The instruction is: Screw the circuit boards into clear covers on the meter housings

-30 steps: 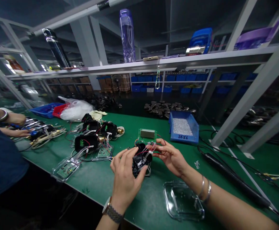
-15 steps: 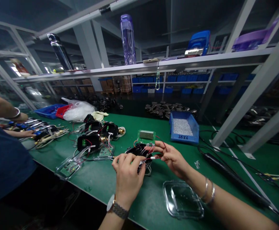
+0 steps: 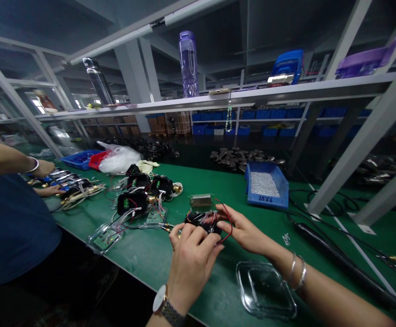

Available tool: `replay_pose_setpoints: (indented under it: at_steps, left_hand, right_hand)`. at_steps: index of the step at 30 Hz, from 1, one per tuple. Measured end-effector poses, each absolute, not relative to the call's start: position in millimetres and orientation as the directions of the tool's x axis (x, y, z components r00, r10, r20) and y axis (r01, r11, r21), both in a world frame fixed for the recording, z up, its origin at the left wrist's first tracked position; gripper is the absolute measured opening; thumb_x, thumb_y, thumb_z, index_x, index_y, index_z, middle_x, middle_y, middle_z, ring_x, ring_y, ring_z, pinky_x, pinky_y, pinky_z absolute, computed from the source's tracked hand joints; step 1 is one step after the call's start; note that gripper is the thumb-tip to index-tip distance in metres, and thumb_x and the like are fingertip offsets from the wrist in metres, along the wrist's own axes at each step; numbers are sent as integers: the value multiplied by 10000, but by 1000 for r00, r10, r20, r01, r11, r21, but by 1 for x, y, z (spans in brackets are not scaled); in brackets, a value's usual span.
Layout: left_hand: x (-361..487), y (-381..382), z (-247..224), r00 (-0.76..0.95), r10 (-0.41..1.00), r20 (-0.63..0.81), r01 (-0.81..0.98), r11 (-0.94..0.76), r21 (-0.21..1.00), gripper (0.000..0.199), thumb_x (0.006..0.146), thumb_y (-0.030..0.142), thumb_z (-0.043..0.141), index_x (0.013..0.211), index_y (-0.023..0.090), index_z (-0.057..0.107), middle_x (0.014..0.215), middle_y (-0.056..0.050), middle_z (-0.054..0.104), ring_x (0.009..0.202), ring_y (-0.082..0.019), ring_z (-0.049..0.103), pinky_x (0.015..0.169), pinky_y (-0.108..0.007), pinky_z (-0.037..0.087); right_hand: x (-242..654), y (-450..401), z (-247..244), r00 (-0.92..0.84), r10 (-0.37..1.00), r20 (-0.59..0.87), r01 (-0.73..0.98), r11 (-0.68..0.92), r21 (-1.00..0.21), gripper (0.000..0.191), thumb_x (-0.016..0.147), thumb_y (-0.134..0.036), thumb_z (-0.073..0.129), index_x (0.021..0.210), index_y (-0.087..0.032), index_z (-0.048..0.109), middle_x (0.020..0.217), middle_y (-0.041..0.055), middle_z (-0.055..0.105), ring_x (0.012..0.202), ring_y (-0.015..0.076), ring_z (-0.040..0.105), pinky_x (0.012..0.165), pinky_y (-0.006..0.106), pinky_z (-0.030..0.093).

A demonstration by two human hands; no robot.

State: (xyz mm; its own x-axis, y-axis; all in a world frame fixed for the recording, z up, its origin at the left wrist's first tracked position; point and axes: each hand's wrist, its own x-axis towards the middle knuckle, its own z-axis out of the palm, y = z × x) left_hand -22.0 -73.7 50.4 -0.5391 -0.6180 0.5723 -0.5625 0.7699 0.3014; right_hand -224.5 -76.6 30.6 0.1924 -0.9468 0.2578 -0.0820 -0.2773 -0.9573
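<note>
My left hand (image 3: 194,259), with a watch on its wrist, has its fingers wrapped over the near left side of a black housing (image 3: 195,219) full of wires. My right hand (image 3: 242,229) grips the housing's right side, thumb on top. A green circuit board with a grey display (image 3: 201,203) tilts up at the far edge of the housing. A red wire (image 3: 231,222) loops out beside my right fingers. The underside of the housing is hidden by my hands.
Similar open black housings (image 3: 132,203) with wires lie to the left. A blue bin (image 3: 267,185) of small metal pieces stands behind right. A clear plastic cover (image 3: 265,289) lies in front. At far left is a person's arm (image 3: 7,156).
My left hand has shifted right along the housing, and my right hand has closed in on its side. The display board has tipped more upright. The red wire now bows outward. The view has shifted slightly.
</note>
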Motion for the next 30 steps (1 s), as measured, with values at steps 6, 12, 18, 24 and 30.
replay_pose_setpoints:
  at_steps: [6,12,18,24,30]
  left_hand:
    - [-12,-75,66,-468,-570,675,-515,797,315,104,993,261,607,920,271,681,879,27,721,902,-196,586,975,-437,272]
    - [12,-98,74,-243,-738,630,-544,641,541,220,1035,322,500,872,227,614,753,34,669,789,-181,590,899,-381,335]
    - [29,-108,62,-195,-866,460,-420,498,759,290,1022,452,527,868,227,625,680,58,577,663,-134,544,719,-278,387]
    - [24,-116,63,-136,-856,499,-393,509,766,279,1014,450,546,890,221,643,718,48,583,687,-123,549,694,-254,405]
    - [-6,-116,71,-236,-832,501,-408,553,726,263,981,439,597,842,234,687,784,34,659,769,-135,582,753,-257,420]
  right_hand:
    - [-204,-95,37,113,-958,263,-208,-282,-937,374,1050,-491,469,841,-194,562,773,8,651,732,154,594,706,275,460]
    - [-209,-86,54,231,-943,240,-441,-321,-838,215,1022,-329,545,904,-192,663,810,-7,649,754,144,574,706,268,394]
    - [-226,-79,60,245,-932,269,-618,-363,-697,198,1034,-256,525,932,-180,677,813,27,652,835,181,539,774,307,372]
    - [-228,-65,61,517,-824,232,-604,-544,-582,123,988,-193,605,934,-199,715,855,24,671,884,173,527,755,273,391]
    - [-214,-54,48,603,-753,263,-595,-644,-481,117,968,-164,607,958,-222,708,898,17,659,902,173,515,780,290,398]
